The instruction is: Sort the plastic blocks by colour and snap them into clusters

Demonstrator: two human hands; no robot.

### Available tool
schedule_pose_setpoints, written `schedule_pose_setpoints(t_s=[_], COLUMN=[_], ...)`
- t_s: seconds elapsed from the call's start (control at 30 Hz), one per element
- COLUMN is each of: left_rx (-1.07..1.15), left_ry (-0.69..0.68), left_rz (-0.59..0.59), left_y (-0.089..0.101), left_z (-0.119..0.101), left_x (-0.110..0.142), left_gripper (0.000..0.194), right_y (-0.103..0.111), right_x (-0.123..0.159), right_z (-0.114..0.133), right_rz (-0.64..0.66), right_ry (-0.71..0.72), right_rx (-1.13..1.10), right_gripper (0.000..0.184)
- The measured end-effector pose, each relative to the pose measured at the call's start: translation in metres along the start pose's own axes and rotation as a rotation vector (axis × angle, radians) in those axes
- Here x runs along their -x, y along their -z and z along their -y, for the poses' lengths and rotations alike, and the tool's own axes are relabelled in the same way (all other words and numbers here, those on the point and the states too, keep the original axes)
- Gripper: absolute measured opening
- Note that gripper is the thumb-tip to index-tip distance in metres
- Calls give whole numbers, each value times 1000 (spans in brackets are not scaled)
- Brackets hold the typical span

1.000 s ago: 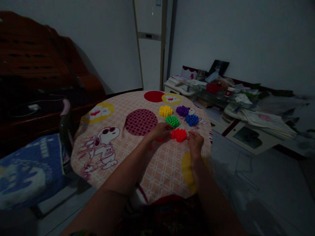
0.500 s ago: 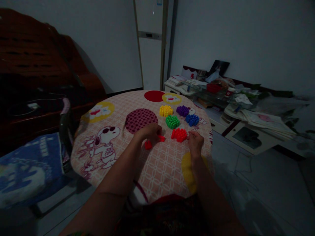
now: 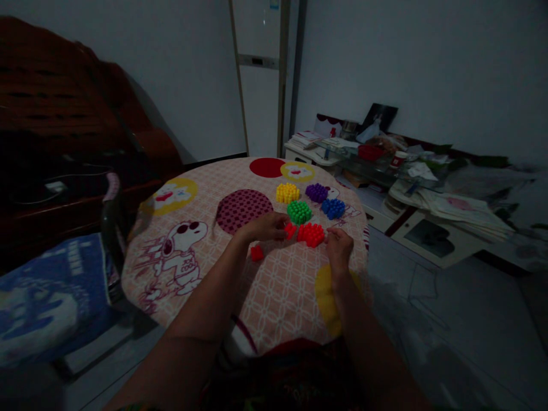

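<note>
My left hand (image 3: pixel 269 227) pinches a small red plastic piece (image 3: pixel 290 230) between its fingertips, just left of a cluster of red knobbed pieces (image 3: pixel 311 234) on the table. At the cluster's right edge is my right hand (image 3: pixel 339 245), its thumb and fingers drawn together. Whether they grip anything there is too small to tell. Another loose red piece (image 3: pixel 256 253) lies below my left wrist. Behind the red cluster sit similar clusters in green (image 3: pixel 299 212), yellow (image 3: pixel 287 193), purple (image 3: pixel 316 193) and blue (image 3: pixel 333 209).
A patterned cloth covers the round table (image 3: pixel 274 302). To the left stand a chair with a blue cover (image 3: pixel 55 291) and a dark wooden bench (image 3: pixel 64 103). On the right, a low cabinet (image 3: pixel 428 228) carries papers, a paper cup (image 3: pixel 399 160) and bags.
My left hand has moved right with the red piece, bringing it up close to the red cluster. My right hand has hardly moved.
</note>
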State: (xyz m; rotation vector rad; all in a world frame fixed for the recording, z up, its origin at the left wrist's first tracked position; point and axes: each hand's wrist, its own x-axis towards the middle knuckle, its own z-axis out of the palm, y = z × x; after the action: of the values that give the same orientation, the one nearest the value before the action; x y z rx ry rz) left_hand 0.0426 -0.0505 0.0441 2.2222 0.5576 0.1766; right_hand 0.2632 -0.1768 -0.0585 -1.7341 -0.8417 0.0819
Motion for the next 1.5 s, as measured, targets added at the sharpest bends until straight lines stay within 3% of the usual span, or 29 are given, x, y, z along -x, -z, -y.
schedule_pose_setpoints(t_s=[0.27, 0.47, 0.87, 0.97, 1.07, 1.27, 1.37, 1.5], left_rx=[-204, -409, -586, -611, -620, -488, -440, -553], left_ry=[9, 61, 138, 175, 221, 390, 435, 455], left_rz=[-135, -221, -236, -242, -210, 101, 184, 235], left_y=[-9, -33, -68, -60, -34, 24, 28, 14], left_z=[-21, -33, -30, -32, -29, -1, 4, -5], left_x=[-5, -14, -27, -25, -16, 21, 29, 22], left_gripper=[14, 16, 34, 36, 25, 12, 20, 26], right_y=[0, -1, 0, 0, 0, 0, 0, 0], right_x=[1, 0, -1, -1, 0, 1, 1, 1], right_z=[0, -2, -2, -3, -3, -1, -1, -2], right_rz=[-12, -17, -10, -11, -10, -15, -11, -4], right_ry=[8, 2, 7, 12, 8, 7, 3, -6], right_rx=[25, 19, 27, 29, 16, 6, 15, 13], right_gripper=[40, 40, 39, 39, 38, 37, 38, 40])
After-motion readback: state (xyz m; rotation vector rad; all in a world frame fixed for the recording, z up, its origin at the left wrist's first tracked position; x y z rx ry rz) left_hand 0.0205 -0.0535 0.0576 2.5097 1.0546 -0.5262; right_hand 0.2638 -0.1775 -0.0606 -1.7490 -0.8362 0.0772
